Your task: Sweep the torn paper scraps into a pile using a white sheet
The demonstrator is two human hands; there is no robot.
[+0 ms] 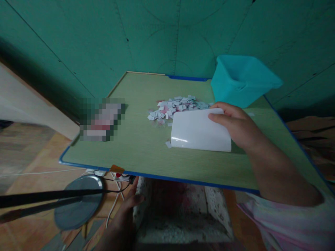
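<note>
White panel [200, 130] located at the near side of the heap of paper scraps [179, 104] on the surface [131, 150]; right hand [234, 120] has its fingers closed on the panel's right end. Left hand [127, 207] grips the left side of a stained container [142, 200] below. Turquoise bin [230, 89] stands at far right.
</note>
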